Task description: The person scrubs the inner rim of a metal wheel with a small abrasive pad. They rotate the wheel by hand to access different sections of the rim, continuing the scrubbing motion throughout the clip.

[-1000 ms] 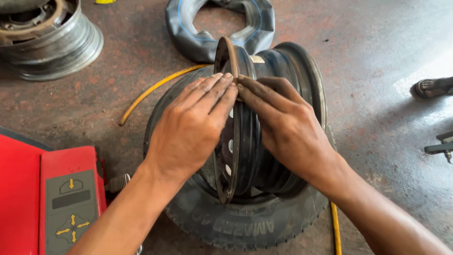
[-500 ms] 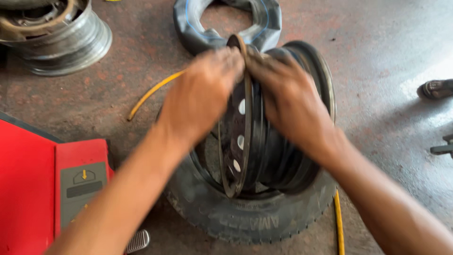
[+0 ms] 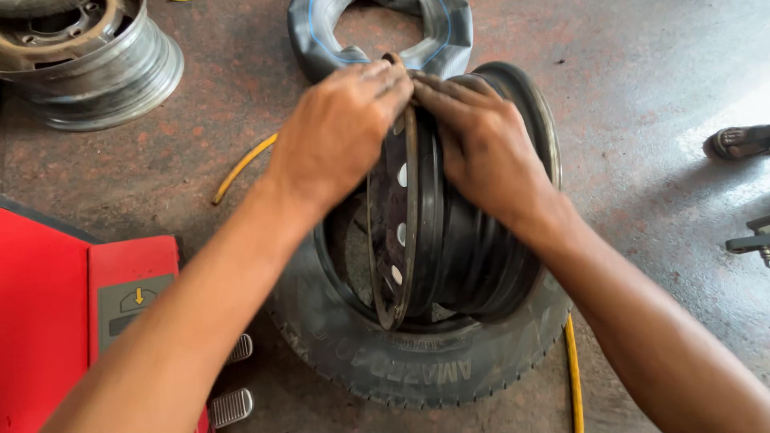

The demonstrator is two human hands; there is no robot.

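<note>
A dark steel wheel rim (image 3: 425,240) stands on edge inside a black tyre (image 3: 417,369) that lies flat on the floor. My left hand (image 3: 337,132) grips the top of the rim's front flange from the left. My right hand (image 3: 481,148) lies over the top of the rim from the right, its fingertips meeting those of the left hand. Both hands are pressed on the rim's upper edge.
A red machine (image 3: 72,313) with pedals (image 3: 233,405) is at the lower left. A bare silver rim (image 3: 88,64) lies top left, a black inner tube (image 3: 385,32) beyond the wheel. A yellow hose (image 3: 573,377) runs under the tyre. A sandalled foot (image 3: 734,142) is at right.
Both hands have slid up along the rim to its top edge, and the view has shifted slightly so the wheel sits more to the right.
</note>
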